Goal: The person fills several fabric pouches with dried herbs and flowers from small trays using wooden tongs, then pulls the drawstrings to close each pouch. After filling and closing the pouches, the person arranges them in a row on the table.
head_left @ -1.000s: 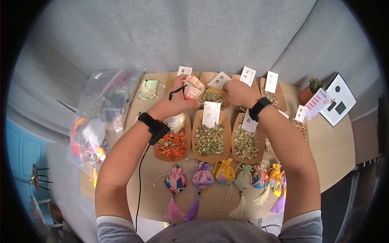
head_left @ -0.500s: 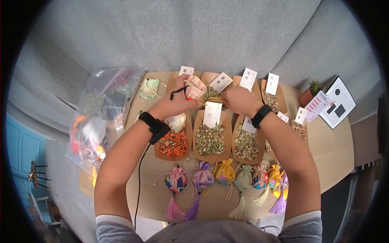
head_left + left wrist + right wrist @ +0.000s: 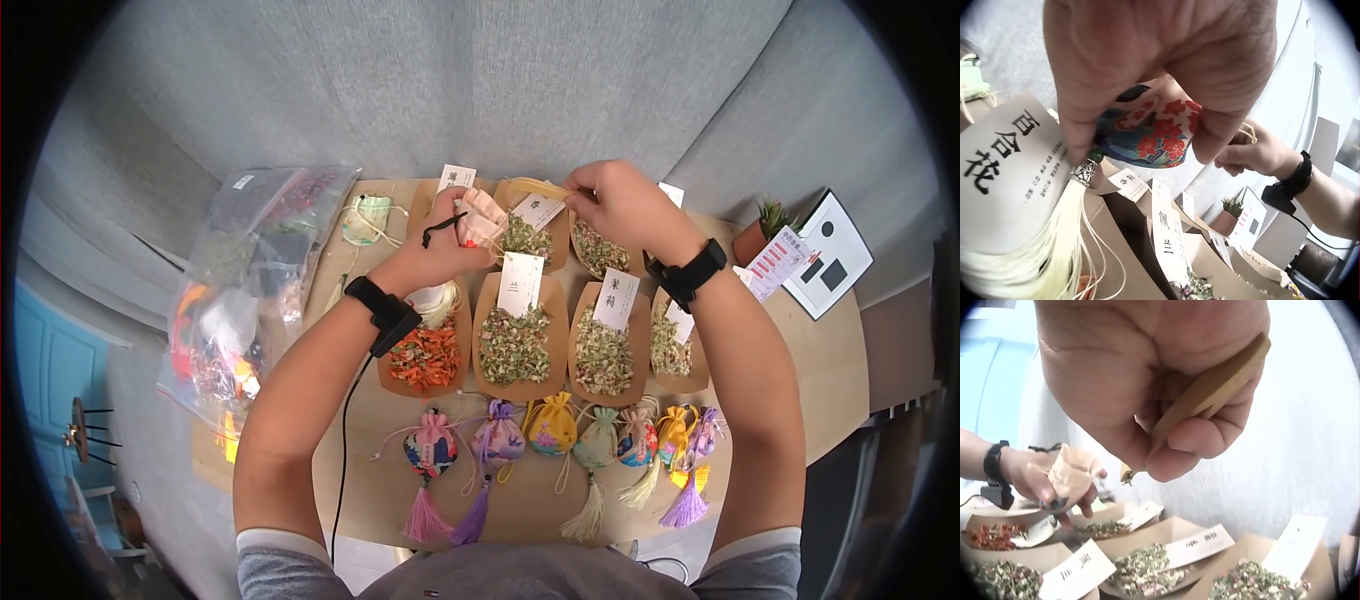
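Observation:
In the head view my left hand (image 3: 435, 245) grips a small drawstring sachet pouch (image 3: 482, 215), its peach-coloured mouth gathered at the top. Seen from the left wrist, the pouch (image 3: 1154, 134) is blue with red flowers, held between thumb and fingers, and a cream tassel (image 3: 1054, 240) hangs beside it. My right hand (image 3: 630, 212) pinches a slim wooden scoop (image 3: 1219, 384) over the back row of trays. Bits of dried herb (image 3: 1127, 480) show at the scoop's tip. Beneath it stands a paper tray of dried green herbs (image 3: 527, 235) with a label card (image 3: 538, 208).
The front row holds trays of orange petals (image 3: 425, 355) and pale herbs (image 3: 515, 345). Several finished-looking tasselled sachets (image 3: 432, 440) line the near side. A clear plastic bag (image 3: 255, 270) lies left, a potted plant (image 3: 762, 232) and sign board (image 3: 835, 255) right.
My right hand has risen from the herb tray and moved back and to the right, lifting the scoop into view. My left hand and the pouch have stayed in place.

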A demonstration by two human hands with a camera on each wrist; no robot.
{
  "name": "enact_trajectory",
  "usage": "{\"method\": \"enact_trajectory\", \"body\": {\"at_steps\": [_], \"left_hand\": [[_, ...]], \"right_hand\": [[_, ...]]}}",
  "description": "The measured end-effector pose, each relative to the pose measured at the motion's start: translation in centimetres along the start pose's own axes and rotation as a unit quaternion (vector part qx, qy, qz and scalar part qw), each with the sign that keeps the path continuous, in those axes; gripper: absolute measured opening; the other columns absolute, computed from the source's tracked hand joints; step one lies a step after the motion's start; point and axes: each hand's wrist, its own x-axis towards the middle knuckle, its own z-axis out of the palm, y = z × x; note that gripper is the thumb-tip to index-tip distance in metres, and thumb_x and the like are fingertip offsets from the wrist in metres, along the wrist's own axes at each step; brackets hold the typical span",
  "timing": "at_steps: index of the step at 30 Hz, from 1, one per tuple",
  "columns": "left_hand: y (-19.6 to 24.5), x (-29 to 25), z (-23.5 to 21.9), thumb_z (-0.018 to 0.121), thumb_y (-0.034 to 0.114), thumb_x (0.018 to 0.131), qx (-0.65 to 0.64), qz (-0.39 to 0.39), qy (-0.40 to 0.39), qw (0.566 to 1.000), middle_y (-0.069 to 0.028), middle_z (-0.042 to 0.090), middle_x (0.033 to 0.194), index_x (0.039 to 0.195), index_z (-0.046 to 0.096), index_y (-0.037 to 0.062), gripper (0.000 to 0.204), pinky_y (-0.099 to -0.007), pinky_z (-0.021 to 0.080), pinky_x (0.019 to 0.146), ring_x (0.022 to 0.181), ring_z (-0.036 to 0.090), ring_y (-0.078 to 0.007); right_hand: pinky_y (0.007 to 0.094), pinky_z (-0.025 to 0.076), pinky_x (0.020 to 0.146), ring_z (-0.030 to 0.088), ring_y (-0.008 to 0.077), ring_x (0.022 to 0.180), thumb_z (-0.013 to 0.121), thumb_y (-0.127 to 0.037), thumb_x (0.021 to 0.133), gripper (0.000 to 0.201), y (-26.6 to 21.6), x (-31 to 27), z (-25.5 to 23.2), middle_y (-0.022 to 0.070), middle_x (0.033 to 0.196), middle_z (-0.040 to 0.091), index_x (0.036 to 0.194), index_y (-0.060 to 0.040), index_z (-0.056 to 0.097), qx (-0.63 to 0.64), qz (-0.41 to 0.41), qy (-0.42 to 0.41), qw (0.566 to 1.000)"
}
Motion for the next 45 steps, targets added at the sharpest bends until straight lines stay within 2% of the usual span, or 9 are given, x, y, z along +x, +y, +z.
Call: {"method": "enact_trajectory", "body": {"at_steps": [7,9,12,22,24,26,28,34,45], "left_hand": [[0.0,0.1,0.2,0.083,0.02,0.077,-0.018,0.013,0.005,1.0,-0.018,0.059,0.128,0.151,0.021,-0.003,0.099,-0.0363,0.049,0.102,0.118,0.06,-0.0253],[-0.1,0.0,0.0,0.083,0.02,0.077,-0.017,0.003,0.003,1.0,-0.0184,0.058,0.129,0.151,0.021,-0.0029,0.1,-0.0365,0.048,0.102,0.119,0.06,-0.0256],[-0.4,0.0,-0.1,0.084,0.02,0.077,-0.022,0.005,0.0,1.0,-0.0194,0.057,0.132,0.152,0.019,-0.0027,0.102,-0.0369,0.048,0.103,0.12,0.06,-0.0266],[0.4,-0.4,-0.1,0.083,0.016,0.077,-0.024,-0.002,-0.002,1.0,-0.0159,0.054,0.131,0.152,0.02,-0.0017,0.1,-0.0366,0.047,0.102,0.12,0.056,-0.0236],[0.3,-0.3,0.0,0.082,0.011,0.077,-0.036,-0.002,-0.002,0.999,-0.0119,0.052,0.129,0.151,0.024,-0.0007,0.095,-0.0361,0.047,0.101,0.119,0.053,-0.0201],[0.1,-0.2,0.0,0.085,0.02,0.076,-0.014,0.002,0.0,1.0,-0.0189,0.057,0.131,0.153,0.017,-0.0027,0.106,-0.0364,0.048,0.102,0.119,0.06,-0.0262],[0.2,-0.2,0.0,0.085,0.02,0.076,-0.006,0.001,0.001,1.0,-0.0186,0.057,0.13,0.153,0.017,-0.0028,0.105,-0.0364,0.049,0.102,0.119,0.06,-0.026],[0.1,-0.2,0.1,0.085,0.02,0.075,-0.008,0.005,0.007,1.0,-0.0177,0.058,0.129,0.153,0.019,-0.003,0.105,-0.0362,0.049,0.102,0.118,0.061,-0.0255],[-0.6,0.2,0.5,0.082,0.022,0.078,-0.014,0.013,0.007,1.0,-0.0178,0.06,0.127,0.151,0.021,-0.0039,0.099,-0.035,0.049,0.101,0.116,0.061,-0.0243]], "right_hand": [[0.0463,0.053,0.071,0.068,0.039,0.075,0.065,-0.013,0.089,0.017,-0.8,0.3,-0.3,0.0231,0.084,0.07,0.093,0.0025,0.072,0.047,0.016,-0.041,0.998],[0.0453,0.054,0.074,0.069,0.0384,0.079,0.062,-0.018,0.093,0.024,2.1,0.2,1.7,0.0229,0.086,0.071,0.094,0.0042,0.072,-0.098,0.065,-0.124,0.985],[0.0476,0.054,0.078,0.069,0.0399,0.082,0.06,-0.02,0.093,0.028,3.9,-0.8,4.4,0.0238,0.086,0.071,0.093,0.0038,0.073,-0.146,0.097,-0.144,0.974],[0.0473,0.054,0.081,0.07,0.0387,0.088,0.061,-0.02,0.093,0.028,2.5,-1.5,5.4,0.0237,0.092,0.071,0.102,0.0034,0.073,-0.029,0.115,-0.221,0.968],[0.0478,0.054,0.081,0.069,0.0391,0.088,0.061,-0.019,0.092,0.027,2.9,-1.7,6.0,0.023,0.091,0.071,0.103,0.0025,0.073,-0.051,0.089,-0.212,0.972],[0.0482,0.054,0.081,0.068,0.0395,0.088,0.06,-0.018,0.092,0.026,3.5,-1.9,7.0,0.0222,0.09,0.071,0.103,0.0017,0.073,-0.072,0.063,-0.202,0.975],[0.0504,0.055,0.078,0.069,0.0419,0.086,0.061,-0.015,0.089,0.02,4.2,-2.1,7.9,0.0247,0.088,0.07,0.09,0.0023,0.072,-0.107,0.008,-0.144,0.984],[0.0492,0.054,0.078,0.067,0.0393,0.085,0.063,-0.012,0.087,0.019,4.6,-2.1,8.1,0.021,0.085,0.069,0.099,0.0001,0.072,-0.111,0.025,-0.085,0.99],[0.0437,0.053,0.07,0.067,0.037,0.072,0.066,-0.014,0.09,0.02,-1.4,-0.6,-0.2,0.0211,0.08,0.07,0.095,0.003,0.073,0.025,0.002,-0.005,1.0]]}}
